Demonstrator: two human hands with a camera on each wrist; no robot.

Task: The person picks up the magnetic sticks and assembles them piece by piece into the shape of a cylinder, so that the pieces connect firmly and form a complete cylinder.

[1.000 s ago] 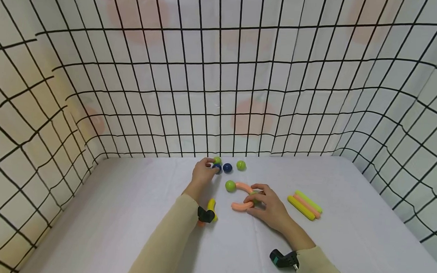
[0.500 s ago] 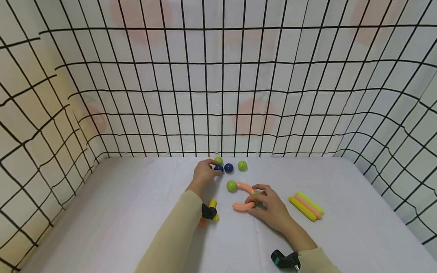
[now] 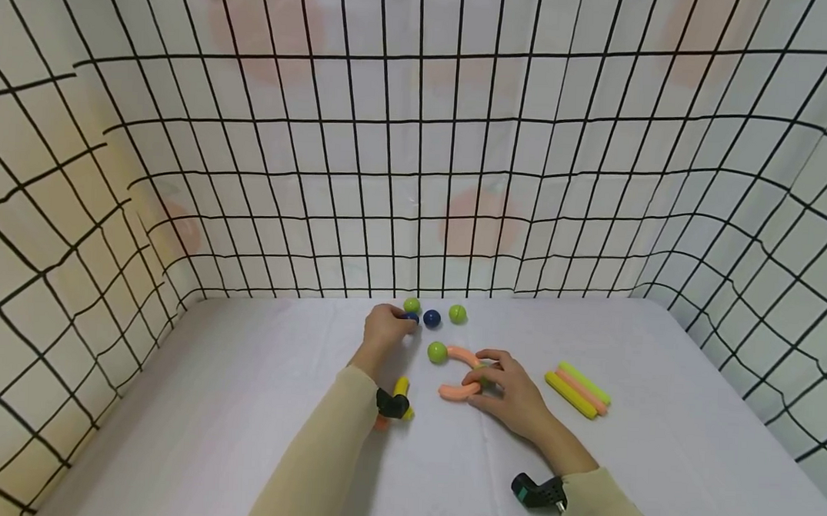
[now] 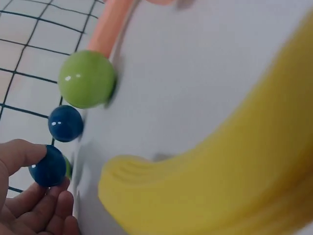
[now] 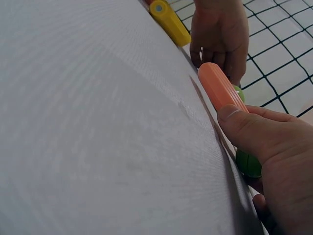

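My left hand (image 3: 386,330) pinches a dark blue ball (image 4: 48,166) between thumb and fingertips, low over the far part of the table. Right beside it lies a second blue ball (image 3: 432,318), with a green ball (image 3: 411,305) just behind. My right hand (image 3: 511,393) is bent around the right side of a curve of orange pieces; its thumb rests on the lower orange piece (image 3: 458,391). A green ball (image 5: 248,163) is partly hidden under its fingers. The upper orange piece (image 3: 462,354) runs from those fingers to another green ball (image 3: 437,352).
Another green ball (image 3: 457,314) lies at the back. Yellow, orange and lime sticks (image 3: 574,392) lie side by side on the right. A yellow banana-like piece (image 4: 220,181) and an orange piece (image 3: 382,423) lie by my left wrist. Black wire mesh (image 3: 417,173) borders the table (image 3: 241,404).
My left index finger has come down from beside the back green ball onto the blue ball, closing the grip. My right hand stays in place.
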